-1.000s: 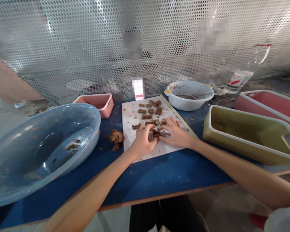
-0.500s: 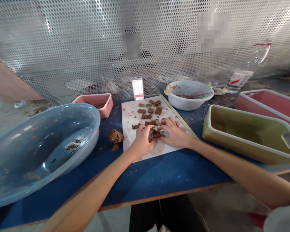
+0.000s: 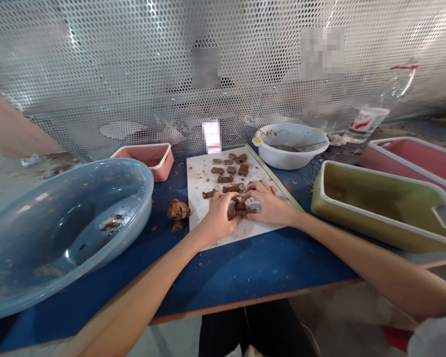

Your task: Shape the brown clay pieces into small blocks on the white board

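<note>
A small brown clay piece (image 3: 240, 208) lies low over the white board (image 3: 204, 238), between my two hands. My left hand (image 3: 219, 218) curls its thumb and fingers about the piece's left side. From the right, my right hand (image 3: 267, 204) bends its fingers round the other end; its exact contact is partly hidden. Just beyond my fingers are several shaped clay pieces, among them a bar-like one (image 3: 225, 179) and a longer one (image 3: 209, 194). To the left of the board, a rough clay lump (image 3: 178, 210) rests on the blue table (image 3: 245, 277).
A large blue basin (image 3: 134, 238) fills the left side, with a pink bin (image 3: 165, 168) behind it. Back right stands a white basin (image 3: 288, 159) holding thin sticks. Beyond are a green bin (image 3: 360, 223), another pink bin (image 3: 412, 166) and a bottle (image 3: 369, 119). Perforated metal (image 3: 134, 74) closes the back.
My right fingers have spread slightly and shifted outward around the clay piece, so more of it shows. My left hand stays nearly in place.
</note>
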A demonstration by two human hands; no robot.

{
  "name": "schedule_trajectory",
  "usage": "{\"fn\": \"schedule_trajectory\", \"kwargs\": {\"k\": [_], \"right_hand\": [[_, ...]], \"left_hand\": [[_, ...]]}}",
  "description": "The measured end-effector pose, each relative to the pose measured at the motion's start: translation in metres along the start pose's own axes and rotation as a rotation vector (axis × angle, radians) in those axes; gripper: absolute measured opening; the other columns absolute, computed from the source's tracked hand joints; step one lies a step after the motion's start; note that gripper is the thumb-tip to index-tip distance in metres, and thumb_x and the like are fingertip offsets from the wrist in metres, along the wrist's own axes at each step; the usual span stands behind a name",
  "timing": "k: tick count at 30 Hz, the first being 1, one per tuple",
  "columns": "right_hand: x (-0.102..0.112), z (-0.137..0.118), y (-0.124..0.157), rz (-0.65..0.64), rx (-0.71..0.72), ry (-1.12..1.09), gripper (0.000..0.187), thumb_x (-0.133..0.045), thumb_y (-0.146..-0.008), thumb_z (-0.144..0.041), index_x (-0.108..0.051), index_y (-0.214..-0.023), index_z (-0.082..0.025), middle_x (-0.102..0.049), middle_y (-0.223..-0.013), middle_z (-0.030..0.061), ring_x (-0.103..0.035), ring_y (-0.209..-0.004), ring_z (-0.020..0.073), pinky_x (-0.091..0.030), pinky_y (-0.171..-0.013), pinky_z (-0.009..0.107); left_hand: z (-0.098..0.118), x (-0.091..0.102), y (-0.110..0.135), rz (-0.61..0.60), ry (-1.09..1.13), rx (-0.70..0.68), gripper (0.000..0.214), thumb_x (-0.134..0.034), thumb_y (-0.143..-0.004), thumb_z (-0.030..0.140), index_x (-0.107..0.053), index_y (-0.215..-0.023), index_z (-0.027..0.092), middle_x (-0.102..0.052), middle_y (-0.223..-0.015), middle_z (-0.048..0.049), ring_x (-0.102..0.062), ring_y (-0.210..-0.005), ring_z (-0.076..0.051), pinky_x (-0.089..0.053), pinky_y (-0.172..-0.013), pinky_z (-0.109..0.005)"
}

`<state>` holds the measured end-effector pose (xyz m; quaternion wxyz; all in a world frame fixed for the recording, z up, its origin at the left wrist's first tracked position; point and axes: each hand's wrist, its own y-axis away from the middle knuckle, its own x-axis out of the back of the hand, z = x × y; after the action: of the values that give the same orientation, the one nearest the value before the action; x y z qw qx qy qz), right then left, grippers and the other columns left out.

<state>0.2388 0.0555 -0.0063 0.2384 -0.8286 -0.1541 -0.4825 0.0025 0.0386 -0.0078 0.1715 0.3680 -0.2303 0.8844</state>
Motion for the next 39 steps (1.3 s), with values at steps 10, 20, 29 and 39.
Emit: {"fn": "schedule_trajectory", "kwargs": {"k": [10, 20, 29, 39], "right_hand": [[0.009, -0.001, 0.005, 0.005, 0.073, -0.044, 0.024, -0.082, -0.091, -0.045, -0.073, -0.109, -0.031, -0.058, -0.137, 0.0085, -0.05, -0.136, 0.0352, -0.044, -0.113, 0.062], [0.007, 0.0, 0.004, 0.02, 0.085, -0.036, 0.015, -0.072, -0.099, -0.042, -0.078, -0.103, -0.028, -0.06, -0.134, 0.0098, -0.051, -0.133, 0.0353, -0.04, -0.113, 0.063], [0.001, 0.004, 0.005, 0.036, 0.118, -0.065, 0.018, -0.068, -0.102, -0.041, -0.079, -0.098, -0.028, -0.062, -0.132, 0.01, -0.051, -0.133, 0.034, -0.041, -0.114, 0.064], [0.046, -0.007, 0.015, 0.181, 0.165, 0.271, 0.03, -0.055, -0.109, -0.044, -0.074, -0.125, -0.028, -0.062, -0.14, 0.0134, -0.054, -0.128, 0.0364, -0.044, -0.103, 0.058]], "left_hand": [[0.004, 0.011, 0.003, -0.076, 0.017, -0.029, 0.064, -0.08, -0.088, 0.024, -0.053, -0.146, 0.026, -0.059, -0.141, -0.0155, -0.053, -0.136, -0.038, -0.055, -0.108, -0.058], [0.003, 0.012, 0.002, -0.137, 0.006, 0.064, 0.063, -0.078, -0.094, 0.039, -0.053, -0.15, 0.026, -0.06, -0.133, -0.0152, -0.055, -0.135, -0.039, -0.052, -0.111, -0.06], [0.0, 0.007, 0.003, -0.104, 0.043, 0.067, 0.063, -0.08, -0.093, 0.037, -0.054, -0.15, 0.025, -0.058, -0.137, -0.0168, -0.055, -0.138, -0.04, -0.052, -0.113, -0.061], [0.0, 0.007, 0.002, -0.113, 0.049, 0.089, 0.064, -0.08, -0.091, 0.036, -0.056, -0.149, 0.025, -0.06, -0.132, -0.0149, -0.059, -0.132, -0.038, -0.052, -0.111, -0.059]]}}
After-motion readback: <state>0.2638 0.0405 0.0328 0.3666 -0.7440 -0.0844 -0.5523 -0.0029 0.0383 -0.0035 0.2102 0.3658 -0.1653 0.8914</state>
